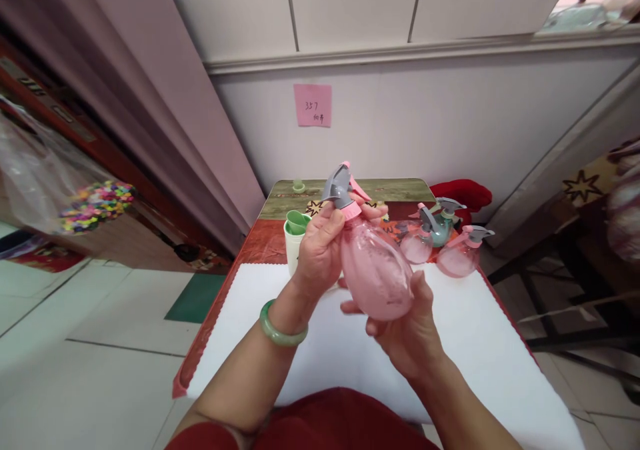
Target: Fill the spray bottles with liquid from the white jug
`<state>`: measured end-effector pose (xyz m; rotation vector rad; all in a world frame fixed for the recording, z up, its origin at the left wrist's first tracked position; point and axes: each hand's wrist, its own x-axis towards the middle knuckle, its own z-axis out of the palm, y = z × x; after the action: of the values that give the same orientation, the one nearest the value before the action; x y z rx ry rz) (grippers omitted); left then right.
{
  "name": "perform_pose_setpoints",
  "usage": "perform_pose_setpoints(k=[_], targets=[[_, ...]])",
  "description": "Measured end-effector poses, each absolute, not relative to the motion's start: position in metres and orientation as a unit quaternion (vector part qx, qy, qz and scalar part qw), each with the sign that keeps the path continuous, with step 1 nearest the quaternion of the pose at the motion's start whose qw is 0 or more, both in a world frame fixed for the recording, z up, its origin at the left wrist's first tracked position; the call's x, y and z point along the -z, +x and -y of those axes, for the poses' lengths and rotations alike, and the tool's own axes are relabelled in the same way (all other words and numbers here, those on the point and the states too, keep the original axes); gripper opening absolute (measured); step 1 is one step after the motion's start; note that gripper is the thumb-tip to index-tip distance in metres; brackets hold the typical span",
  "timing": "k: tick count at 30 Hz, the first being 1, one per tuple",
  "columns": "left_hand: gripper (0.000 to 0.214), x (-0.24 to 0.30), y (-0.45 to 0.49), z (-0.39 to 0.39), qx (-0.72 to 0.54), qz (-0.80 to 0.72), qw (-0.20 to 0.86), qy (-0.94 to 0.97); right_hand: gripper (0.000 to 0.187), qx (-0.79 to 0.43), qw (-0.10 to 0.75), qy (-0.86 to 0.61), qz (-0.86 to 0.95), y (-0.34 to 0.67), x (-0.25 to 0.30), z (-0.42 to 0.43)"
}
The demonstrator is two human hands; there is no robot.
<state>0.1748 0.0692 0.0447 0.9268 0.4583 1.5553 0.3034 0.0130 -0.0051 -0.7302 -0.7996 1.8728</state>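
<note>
A clear pink spray bottle (377, 273) with a grey and pink trigger head (340, 187) is held up above the table, tilted with its base toward my right. My left hand (323, 247) grips it at the pink collar, thumb in front and fingertips showing behind the neck. Cupped round its lower end is my right hand (407, 333), with the thumb along the side and fingers underneath. Behind it stand smaller spray bottles: two pink ones (457, 261) (417, 245) and a teal one (443, 227). Near my left hand is a white cup (293, 247) holding a green scoop (297, 221).
A white cloth (240, 330) covers the near part of the table; its red and wood-patterned top (400, 189) shows at the back. A small green ring-shaped item (299, 187) sits there. A pink note (313, 105) is on the wall. A dark metal frame (545, 303) stands at right.
</note>
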Motion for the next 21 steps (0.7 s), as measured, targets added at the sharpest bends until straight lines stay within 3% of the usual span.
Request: perform_pose_setpoints(k=[3, 7, 10, 12, 14, 16, 18, 21], targets=[[0.03, -0.043, 0.175, -0.069, -0.65, -0.195, 0.619, 0.396, 0.099, -0.909, 0.298, -0.217, 0.193, 0.309, 0.001, -0.018], [0.026, -0.044, 0.176, -0.065, -0.665, -0.198, 0.601, 0.396, 0.102, -0.935, 0.246, -0.181, 0.18, 0.307, 0.009, -0.028], [0.021, -0.043, 0.175, -0.068, -0.7, -0.214, 0.553, 0.396, 0.093, -0.856, 0.374, -0.264, 0.239, 0.296, 0.016, -0.029], [0.017, -0.043, 0.174, -0.072, -0.728, -0.226, 0.517, 0.389, 0.088, -0.728, 0.506, -0.319, 0.336, 0.289, 0.021, -0.027], [0.015, -0.044, 0.175, -0.076, -0.749, -0.232, 0.491, 0.38, 0.1, -0.549, 0.589, -0.366, 0.467, 0.285, 0.028, -0.029], [0.014, -0.044, 0.178, -0.077, -0.752, -0.233, 0.49, 0.375, 0.112, -0.356, 0.615, -0.421, 0.564, 0.285, 0.038, -0.033], [0.015, -0.045, 0.18, -0.076, -0.743, -0.23, 0.508, 0.37, 0.113, -0.193, 0.63, -0.462, 0.593, 0.289, 0.047, -0.04], [0.019, -0.045, 0.18, -0.074, -0.723, -0.22, 0.539, 0.372, 0.119, -0.11, 0.674, -0.457, 0.569, 0.294, 0.057, -0.046]])
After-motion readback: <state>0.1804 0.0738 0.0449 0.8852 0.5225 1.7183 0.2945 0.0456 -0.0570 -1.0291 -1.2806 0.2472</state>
